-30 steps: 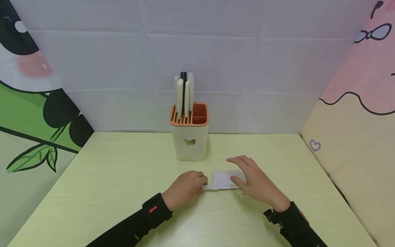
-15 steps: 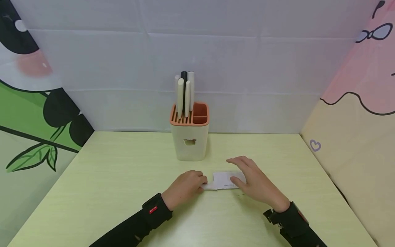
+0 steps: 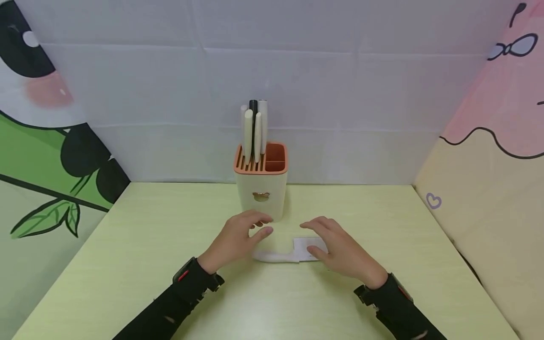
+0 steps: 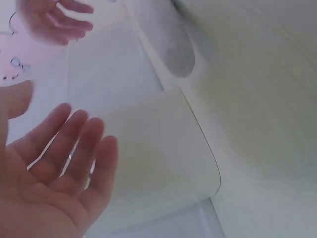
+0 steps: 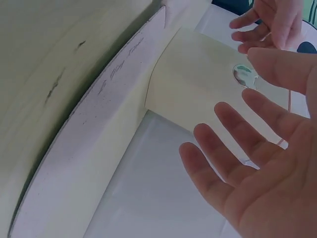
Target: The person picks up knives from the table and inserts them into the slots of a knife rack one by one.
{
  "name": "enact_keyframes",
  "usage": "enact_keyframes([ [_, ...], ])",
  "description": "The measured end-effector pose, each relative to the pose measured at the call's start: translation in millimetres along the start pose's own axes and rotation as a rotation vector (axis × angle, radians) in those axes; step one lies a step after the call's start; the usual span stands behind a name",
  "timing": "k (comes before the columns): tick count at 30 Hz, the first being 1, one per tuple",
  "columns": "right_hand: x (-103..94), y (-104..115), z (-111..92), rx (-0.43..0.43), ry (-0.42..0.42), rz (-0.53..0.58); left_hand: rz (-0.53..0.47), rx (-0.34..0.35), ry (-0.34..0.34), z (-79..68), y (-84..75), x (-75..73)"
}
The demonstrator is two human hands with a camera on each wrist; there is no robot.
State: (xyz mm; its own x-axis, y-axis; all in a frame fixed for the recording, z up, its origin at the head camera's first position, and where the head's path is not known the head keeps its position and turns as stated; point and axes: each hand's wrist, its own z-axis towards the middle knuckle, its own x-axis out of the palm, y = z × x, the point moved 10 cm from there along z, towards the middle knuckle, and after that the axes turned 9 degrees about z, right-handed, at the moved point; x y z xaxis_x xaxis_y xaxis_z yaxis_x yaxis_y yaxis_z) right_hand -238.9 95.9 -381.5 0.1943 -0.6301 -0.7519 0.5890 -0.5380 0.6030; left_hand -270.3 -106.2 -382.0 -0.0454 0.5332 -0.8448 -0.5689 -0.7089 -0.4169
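A white cleaver [image 3: 278,257] lies flat on the table, its handle to the left and its broad blade to the right. My left hand [image 3: 238,236] hovers above and left of the handle, fingers apart from the thumb and nothing between them. In the left wrist view the handle end of the cleaver [image 4: 171,44] shows beyond the fingers. Over the blade's right end hangs my right hand [image 3: 342,248], loosely spread and holding nothing; it hides part of the blade. Small marks run along the cleaver blade [image 5: 104,99] in the right wrist view.
Behind the hands stands a cream knife block [image 3: 259,189] with an orange top. Several white-handled knives and one black handle [image 3: 253,106] stick up from its slots. A pale cloth wall [image 3: 340,94] rises at the table's back edge.
My left hand has let go of the cleaver's handle, opened, and moved up and left. My right hand has shifted slightly left. The cleaver lies where it was.
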Motion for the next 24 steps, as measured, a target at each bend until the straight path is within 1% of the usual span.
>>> enact_keyframes([
  [3, 7.3, 7.2, 7.3, -0.035, 0.030, -0.007, -0.100, -0.032, -0.075, 0.7, 10.7, -15.9],
  [5, 13.0, 11.7, 12.1, -0.049, 0.052, -0.009, -0.152, -0.060, -0.115, 0.8, 18.5, -23.9],
  [7, 19.3, 15.0, 16.5, -0.053, 0.076, -0.007, -0.191, -0.095, -0.151, 0.1, 25.8, -30.7],
  [10, 29.3, 20.0, 23.5, -0.061, 0.108, -0.013, -0.233, -0.137, -0.186, -1.0, 34.1, -37.6],
  [14, 41.1, 27.7, 32.9, -0.087, 0.148, -0.027, -0.253, -0.155, -0.200, -1.4, 37.9, -42.5],
  [18, 51.3, 32.3, 41.3, -0.087, 0.194, -0.047, -0.255, -0.163, -0.200, -1.4, 37.9, -45.6],
  [24, 62.5, 28.9, 47.3, -0.021, 0.245, -0.044, -0.255, -0.170, -0.204, -2.1, 39.3, -47.2],
])
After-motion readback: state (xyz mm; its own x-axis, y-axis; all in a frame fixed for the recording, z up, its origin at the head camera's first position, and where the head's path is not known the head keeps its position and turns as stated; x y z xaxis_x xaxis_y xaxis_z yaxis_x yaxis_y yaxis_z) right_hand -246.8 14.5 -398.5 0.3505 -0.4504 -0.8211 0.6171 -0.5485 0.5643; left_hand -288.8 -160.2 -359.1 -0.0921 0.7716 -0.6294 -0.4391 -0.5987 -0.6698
